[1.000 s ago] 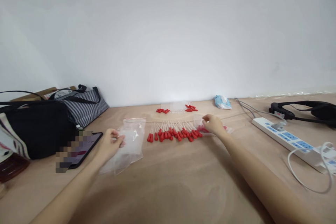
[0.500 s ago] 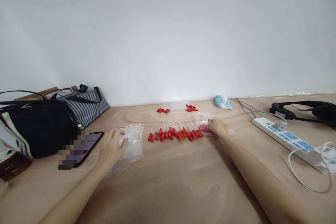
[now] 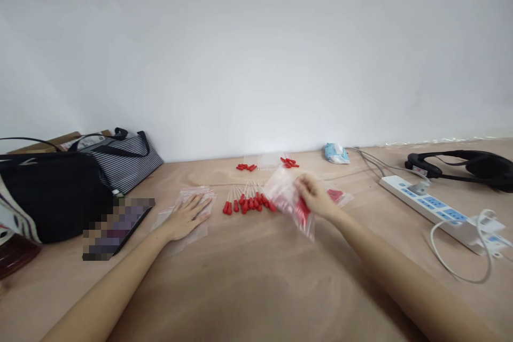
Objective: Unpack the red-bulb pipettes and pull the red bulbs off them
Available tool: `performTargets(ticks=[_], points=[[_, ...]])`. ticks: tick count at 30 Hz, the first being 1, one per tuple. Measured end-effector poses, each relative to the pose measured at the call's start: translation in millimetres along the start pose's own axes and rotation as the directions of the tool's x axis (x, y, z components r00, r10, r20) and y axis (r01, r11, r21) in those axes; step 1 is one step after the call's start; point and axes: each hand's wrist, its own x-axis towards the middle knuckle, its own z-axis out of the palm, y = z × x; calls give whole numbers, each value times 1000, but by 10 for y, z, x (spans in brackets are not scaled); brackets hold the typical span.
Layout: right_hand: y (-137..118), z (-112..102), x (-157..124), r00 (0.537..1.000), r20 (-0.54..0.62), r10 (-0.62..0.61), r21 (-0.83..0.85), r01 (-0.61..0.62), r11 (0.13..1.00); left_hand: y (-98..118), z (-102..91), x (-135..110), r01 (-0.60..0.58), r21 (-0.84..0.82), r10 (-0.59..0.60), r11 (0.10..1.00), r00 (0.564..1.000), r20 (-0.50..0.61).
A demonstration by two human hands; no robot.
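My left hand (image 3: 187, 216) lies flat, fingers spread, on a stack of empty clear zip bags (image 3: 185, 208) on the wooden table (image 3: 256, 288). My right hand (image 3: 316, 199) is closed on a clear zip bag with red-capped droppers inside (image 3: 289, 199), lifted a little above the table and blurred by motion. A row of loose glass droppers with red bulbs (image 3: 245, 203) lies between my hands. A second filled bag (image 3: 335, 194) lies just behind my right hand. More red-capped droppers (image 3: 267, 164) lie near the wall.
A black bag (image 3: 52, 192) and a striped bag (image 3: 122, 163) stand at the left, with a phone (image 3: 116, 224) beside them. A white power strip (image 3: 436, 214) with cables, black headphones (image 3: 473, 163) and a blue tissue pack (image 3: 335, 154) are at the right.
My right hand picked up a bag of droppers and pulled it toward me. My left hand let go of its empty bag and flattened on the stack.
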Motion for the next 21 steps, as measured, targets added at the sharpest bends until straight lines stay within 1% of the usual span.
performTargets(ticks=[1,2,3,4,5,6,7,8,9,10,11,13,14,15,17,18,21], points=[[-61,113,-71,986,160,-33,-11,35,999,-9,-35,4,-12,4,12,1000,1000,11],[-114,227,-136,959,279,-43,-34,55,998,-9,-74,9,-19,10,19,1000,1000,17],[-158,334,-192,920,387,-56,-47,81,996,2,-115,17,-22,18,22,1000,1000,14],[-192,429,-234,887,458,-61,-64,101,993,28,-156,25,-21,26,21,999,1000,-12],[-217,507,-262,864,497,-76,-83,135,987,72,-195,31,-23,29,25,999,998,-63],[-231,564,-276,853,512,-105,-98,179,979,136,-229,32,-33,20,35,999,990,-139],[-237,596,-279,855,498,-142,-114,226,967,222,-257,25,-53,2,52,999,970,-236],[-235,602,-276,867,463,-183,-125,269,955,330,-276,7,-102,-24,88,995,938,-335],[-226,583,-274,885,412,-218,-138,297,945,460,-285,-24,-173,-57,132,983,891,-435],[-209,539,-277,908,346,-234,-159,303,940,605,-286,-68,-261,-84,186,962,844,-503],[-184,476,-290,934,275,-226,-192,284,939,761,-279,-122,-363,-110,256,925,811,-527],[-114,317,-357,976,159,-151,-283,192,940,1076,-250,-240,-551,-157,423,820,767,-483],[-74,233,-409,986,135,-99,-329,139,934,1223,-231,-291,-618,-168,488,768,735,-471],[-34,156,-470,989,139,-45,-359,93,929,1356,-211,-329,-663,-181,542,726,714,-443],[26,40,-596,977,206,52,-351,24,936,1571,-168,-350,-702,-230,585,674,697,-413],[39,7,-651,965,248,88,-334,0,942,1652,-144,-334,-707,-254,590,660,697,-408],[-1,3,-742,924,351,154,-280,-54,959,1790,-61,-228,-694,-318,566,646,715,-410]])
